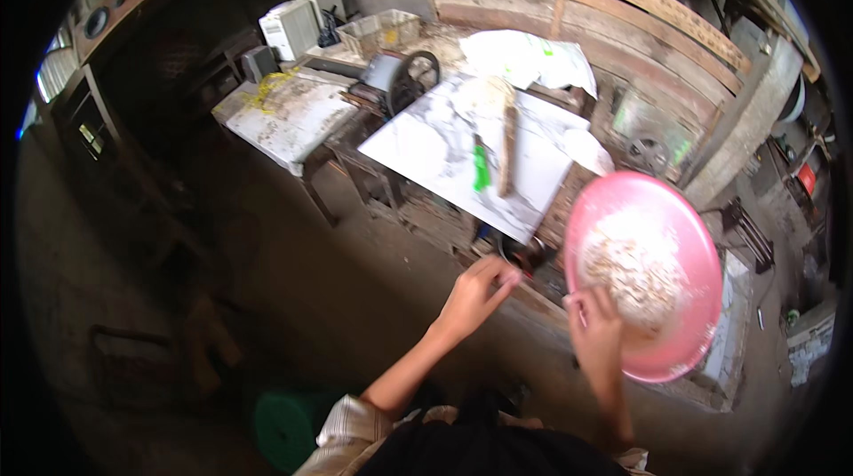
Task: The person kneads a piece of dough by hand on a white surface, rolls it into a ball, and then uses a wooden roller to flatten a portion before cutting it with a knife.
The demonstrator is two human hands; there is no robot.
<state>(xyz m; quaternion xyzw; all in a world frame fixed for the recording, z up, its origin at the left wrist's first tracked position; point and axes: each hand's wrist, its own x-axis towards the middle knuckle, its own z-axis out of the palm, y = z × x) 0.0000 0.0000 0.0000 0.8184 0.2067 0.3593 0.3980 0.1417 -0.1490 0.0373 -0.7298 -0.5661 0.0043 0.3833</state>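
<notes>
My left hand (478,300) is loosely curled, my right hand (595,327) half-closed by the pink basin (702,298)'s left side; I can't tell what either holds. I'd handle the floury pieces (633,276) inside gently.

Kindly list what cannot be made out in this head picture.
Left hand, head view: blur hides whether it pinches anything.
Right hand, head view: blur leaves contact with the pink basin unclear.
Pale pieces in the basin, head view: too blurred to identify.
Dark green object, head view: deep shadow obscures its kind.
</notes>
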